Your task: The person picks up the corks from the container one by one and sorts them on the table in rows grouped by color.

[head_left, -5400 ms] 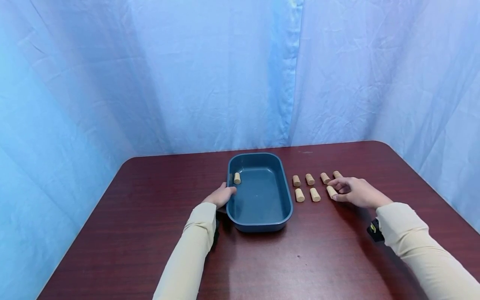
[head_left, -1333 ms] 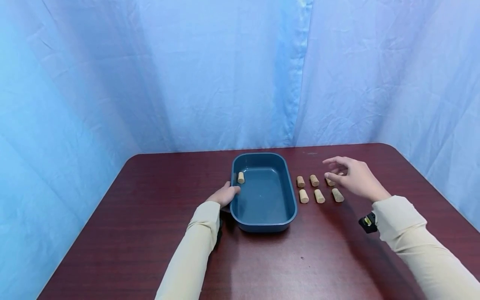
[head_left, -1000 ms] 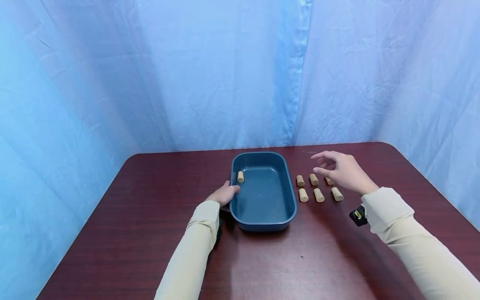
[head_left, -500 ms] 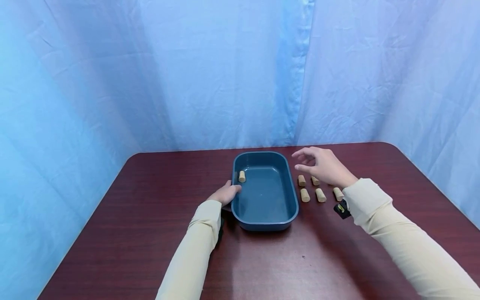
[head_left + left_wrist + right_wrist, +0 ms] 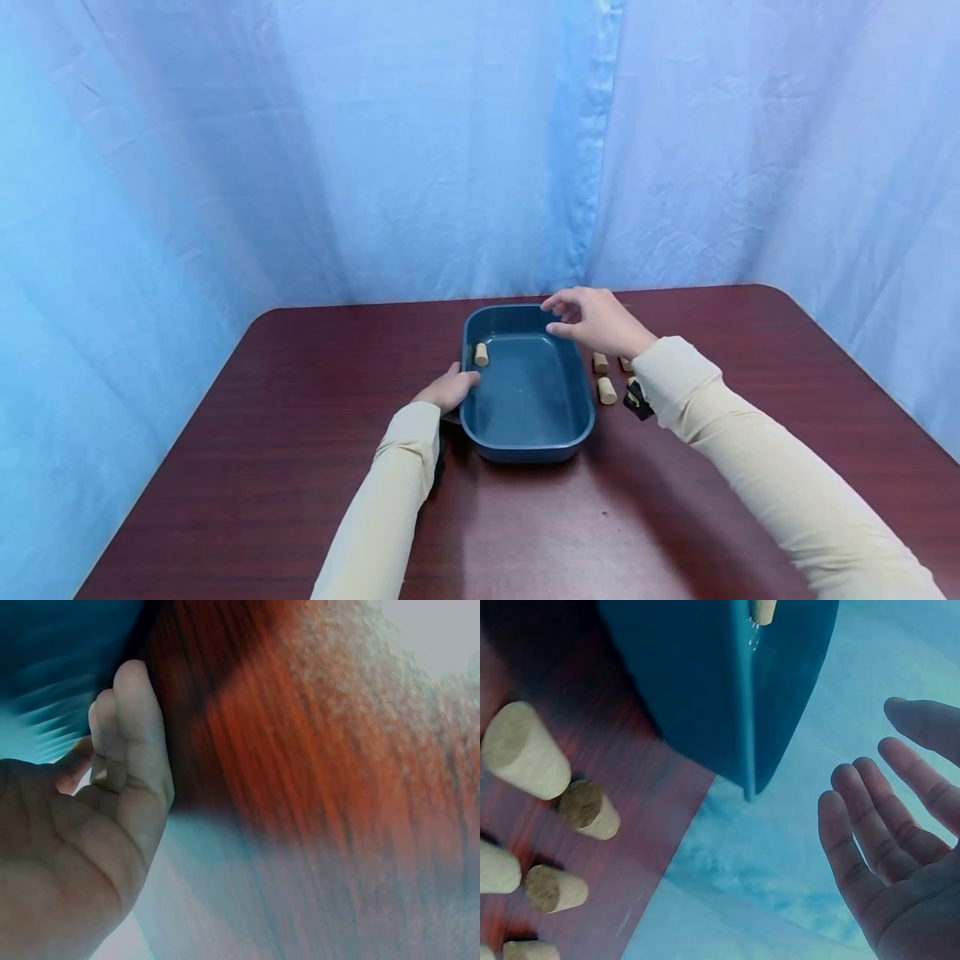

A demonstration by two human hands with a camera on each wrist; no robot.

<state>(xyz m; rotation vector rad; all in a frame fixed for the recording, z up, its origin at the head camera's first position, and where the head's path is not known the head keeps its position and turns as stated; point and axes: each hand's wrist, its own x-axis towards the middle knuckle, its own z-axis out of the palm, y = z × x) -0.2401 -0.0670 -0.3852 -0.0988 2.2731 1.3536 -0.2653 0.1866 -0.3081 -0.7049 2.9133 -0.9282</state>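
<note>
A deep blue plastic tray stands mid-table with one cork near its left wall. My left hand grips the tray's left side, thumb over the rim; in the left wrist view its fingers lie along the outer wall. Over the tray's far right corner hovers my right hand, thumb and fingers apart, nothing visible between them. Several corks lie in rows right of the tray, among them a front cork and a back cork; my right hand and sleeve hide others.
The tray rests on a dark red-brown wooden table with rounded far corners. Pale blue curtains hang right behind it and along both sides. In the right wrist view several corks lie beside the tray wall.
My right hand has moved left, from above the right-hand corks to above the tray's right edge. Earlier it was at a cork in the front row. The left hand and tray stay put.
</note>
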